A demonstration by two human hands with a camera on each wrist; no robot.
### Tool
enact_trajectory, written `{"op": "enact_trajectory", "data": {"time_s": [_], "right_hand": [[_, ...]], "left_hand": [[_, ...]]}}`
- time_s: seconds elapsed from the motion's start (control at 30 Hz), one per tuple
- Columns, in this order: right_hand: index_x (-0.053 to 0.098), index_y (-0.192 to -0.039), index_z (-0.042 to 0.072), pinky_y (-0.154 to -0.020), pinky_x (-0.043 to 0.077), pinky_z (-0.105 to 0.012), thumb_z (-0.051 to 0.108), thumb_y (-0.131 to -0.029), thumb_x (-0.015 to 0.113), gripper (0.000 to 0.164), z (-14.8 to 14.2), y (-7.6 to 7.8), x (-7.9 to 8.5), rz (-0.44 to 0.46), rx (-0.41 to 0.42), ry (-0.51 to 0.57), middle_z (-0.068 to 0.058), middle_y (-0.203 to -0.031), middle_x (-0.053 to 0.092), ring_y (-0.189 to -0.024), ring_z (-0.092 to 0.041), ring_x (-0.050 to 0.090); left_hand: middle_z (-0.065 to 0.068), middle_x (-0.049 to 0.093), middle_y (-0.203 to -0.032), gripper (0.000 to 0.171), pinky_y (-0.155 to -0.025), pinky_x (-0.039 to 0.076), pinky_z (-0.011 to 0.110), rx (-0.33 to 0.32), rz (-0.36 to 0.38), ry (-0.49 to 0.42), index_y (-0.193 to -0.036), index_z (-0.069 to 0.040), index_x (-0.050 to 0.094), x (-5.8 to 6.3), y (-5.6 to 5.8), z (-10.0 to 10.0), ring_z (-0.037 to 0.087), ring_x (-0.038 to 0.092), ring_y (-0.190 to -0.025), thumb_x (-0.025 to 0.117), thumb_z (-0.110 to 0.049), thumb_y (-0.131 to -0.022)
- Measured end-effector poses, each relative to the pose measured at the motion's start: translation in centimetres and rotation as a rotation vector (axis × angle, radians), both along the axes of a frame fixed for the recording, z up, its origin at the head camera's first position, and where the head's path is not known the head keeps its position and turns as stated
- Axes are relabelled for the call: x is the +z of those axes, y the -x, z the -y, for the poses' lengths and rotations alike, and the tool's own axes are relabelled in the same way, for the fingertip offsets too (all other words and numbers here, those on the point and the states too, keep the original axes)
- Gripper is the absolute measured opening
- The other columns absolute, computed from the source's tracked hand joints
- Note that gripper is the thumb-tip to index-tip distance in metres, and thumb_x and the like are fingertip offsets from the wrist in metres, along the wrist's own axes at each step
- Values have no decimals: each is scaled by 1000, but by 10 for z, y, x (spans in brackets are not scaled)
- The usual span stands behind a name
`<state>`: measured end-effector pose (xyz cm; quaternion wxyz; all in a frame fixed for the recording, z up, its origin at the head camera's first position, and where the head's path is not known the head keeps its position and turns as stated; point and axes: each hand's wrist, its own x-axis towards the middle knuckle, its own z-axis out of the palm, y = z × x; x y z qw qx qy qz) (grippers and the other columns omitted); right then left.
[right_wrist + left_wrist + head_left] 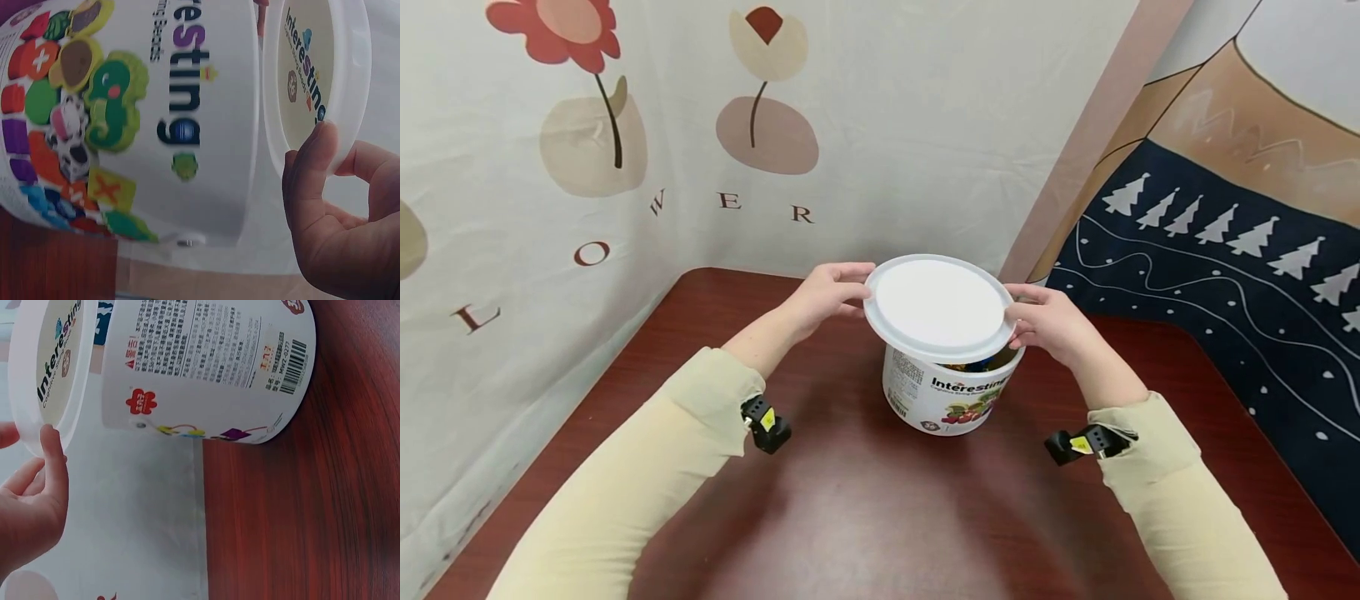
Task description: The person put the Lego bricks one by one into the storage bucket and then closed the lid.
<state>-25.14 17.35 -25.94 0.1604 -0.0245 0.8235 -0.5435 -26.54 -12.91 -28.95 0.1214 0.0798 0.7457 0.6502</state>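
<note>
A round white lid (940, 304) is held above a white printed bucket (947, 404), apart from its rim and tilted. My left hand (831, 296) pinches the lid's left edge between thumb and fingers; the left wrist view shows this hand (37, 494) at the lid's rim (78, 406). On the opposite edge my right hand (1048, 321) pinches the lid, its thumb on the underside in the right wrist view. Printed lettering shows on that underside (306, 81). Through the gap some dark and yellow contents (977, 365) show inside the bucket, too little to identify.
The bucket stands on a dark red wooden table (820, 500) near its back edge. Behind hangs a pale cloth (887, 150) with flowers and letters. At the right is a dark blue cloth (1210, 275) with white trees.
</note>
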Motion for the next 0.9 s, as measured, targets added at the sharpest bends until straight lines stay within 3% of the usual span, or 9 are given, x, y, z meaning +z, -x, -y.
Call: {"op": "enact_trajectory", "data": {"time_s": [0.2, 0.3, 0.47, 0.6, 0.73, 0.9], "right_hand": [[24, -147, 5, -62, 54, -17, 15, -95, 47, 58, -18, -1, 2, 16, -4, 68, 8, -77, 61, -61, -6, 58], [25, -146, 8, -61, 54, -17, 17, -97, 44, 53, -24, -2, 3, 8, -1, 77, 6, -79, 59, -61, -7, 58], [39, -133, 12, -63, 54, -18, 20, -100, 40, 34, -29, -3, 4, -21, 2, 88, 4, -87, 59, -64, -8, 58], [47, -124, 12, -67, 56, -21, 15, -100, 33, 27, -32, -4, 5, -41, 21, 192, 4, -91, 61, -68, -10, 60], [51, -121, 13, -66, 56, -20, 9, -98, 41, 25, -34, -4, 5, -133, 72, 244, 4, -91, 64, -67, -10, 62], [57, -120, 8, -64, 56, -20, 12, -93, 55, 27, -33, -4, 5, -347, 70, 67, 10, -89, 63, -69, -8, 59]], "left_hand": [[9, 45, -143, 58, -92, 52, 37, -61, -38, -46, -141, -5, 40, -2, 0, -12, 23, 57, -109, 46, 2, -84], [11, 44, -143, 61, -94, 51, 39, -89, -100, -8, -142, -4, 38, -4, 0, -16, 26, 57, -112, 43, 6, -82], [10, 47, -141, 58, -92, 49, 37, -98, -172, 88, -141, -8, 40, -8, -1, -21, 28, 55, -117, 52, 4, -85], [8, 48, -140, 50, -95, 49, 41, -85, -172, 107, -139, -10, 43, -7, -3, -22, 26, 53, -120, 56, -6, -91], [7, 47, -141, 46, -97, 48, 41, -55, -210, 149, -138, -12, 45, -6, -3, -22, 24, 51, -124, 56, -17, -93], [7, 54, -135, 44, -97, 49, 39, 43, -327, 229, -135, -14, 51, -9, -3, -24, 24, 55, -119, 59, -22, -92]]}}
